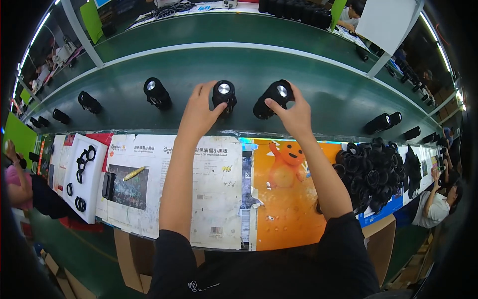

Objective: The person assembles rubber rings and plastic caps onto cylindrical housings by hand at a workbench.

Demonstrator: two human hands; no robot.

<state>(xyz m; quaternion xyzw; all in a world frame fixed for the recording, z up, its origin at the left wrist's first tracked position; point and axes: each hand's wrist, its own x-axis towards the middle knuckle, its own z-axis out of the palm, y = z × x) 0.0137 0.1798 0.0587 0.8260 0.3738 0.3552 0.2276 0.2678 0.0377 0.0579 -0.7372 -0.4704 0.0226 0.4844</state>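
On the green conveyor belt (199, 72), my left hand (199, 110) is closed round the side of a black cylindrical speaker (225, 99) with a silver disc on its end. My right hand (295, 113) grips a second such speaker (271, 101), which leans to the left; the thumb lies across its front and the fingers go behind it. Both speakers are at the belt, a short gap apart. Left of my left hand another black speaker (157, 93) stands tilted on the belt.
More black speakers (89, 102) are spaced along the belt on both sides. Cardboard sheets (214, 214) cover the bench nearer me. A large heap of black rings (371, 174) lies at right; a white foam tray (85, 199) with several rings sits at left, beside a yellow marker (133, 173).
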